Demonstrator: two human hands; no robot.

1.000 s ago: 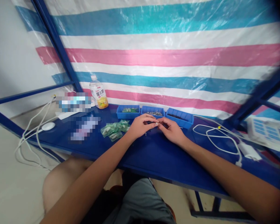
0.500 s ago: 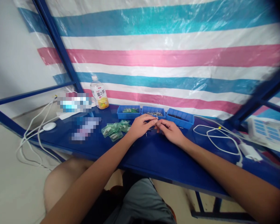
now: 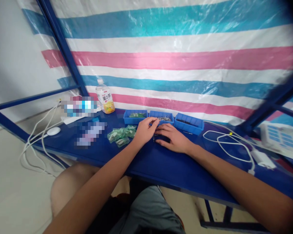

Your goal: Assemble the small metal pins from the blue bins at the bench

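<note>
My left hand (image 3: 146, 130) is closed in a pinch in front of the middle blue bin (image 3: 161, 114), which holds thin silver metal pieces. Whatever is between its fingertips is too small to make out. Close beside it, my right hand (image 3: 173, 138) rests low over the blue table (image 3: 158, 162), fingers stretched and thumb apart. A small, thin metal piece (image 3: 154, 138) lies between the two hands, partly hidden. Left of my left hand is a pile of small green-tinted plastic bags (image 3: 122, 135) with silver pieces inside.
The left blue bin (image 3: 134, 121) holds green bags, the right blue bin (image 3: 191, 129) dark pieces. A drink bottle (image 3: 106, 99) stands at the back left. White cables (image 3: 224, 152) and an adapter (image 3: 263, 159) lie to the right, a white mouse (image 3: 53, 131) to the left.
The fingertips of both hands were together; now my right hand has come away and lowered towards the table with its fingers spread. My left hand has stayed in nearly the same place.
</note>
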